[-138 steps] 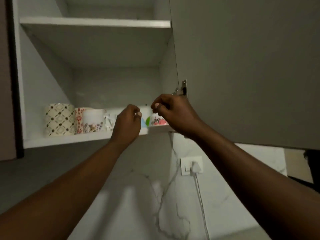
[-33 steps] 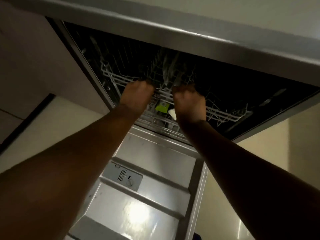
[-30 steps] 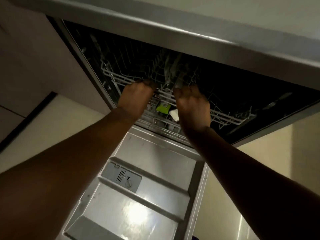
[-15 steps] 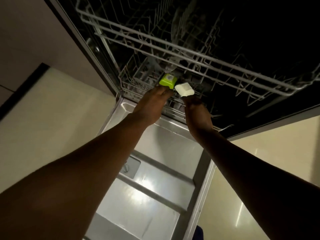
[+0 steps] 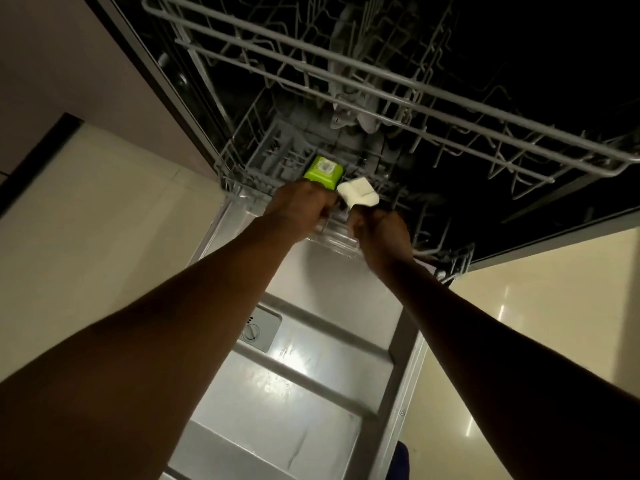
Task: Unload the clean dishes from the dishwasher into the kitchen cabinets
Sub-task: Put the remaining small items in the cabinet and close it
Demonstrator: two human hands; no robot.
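Dishwasher door down over cream floor, left hand and right hand seemingly gripping lower rack

No lettering can be read anywhere (the pale label on the green cup is blurred).

Bare forearms, no sleeves visible

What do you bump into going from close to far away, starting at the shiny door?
Open dishwasher door → left hand and right hand at the lower rack's front → green piece and white piece → upper rack.
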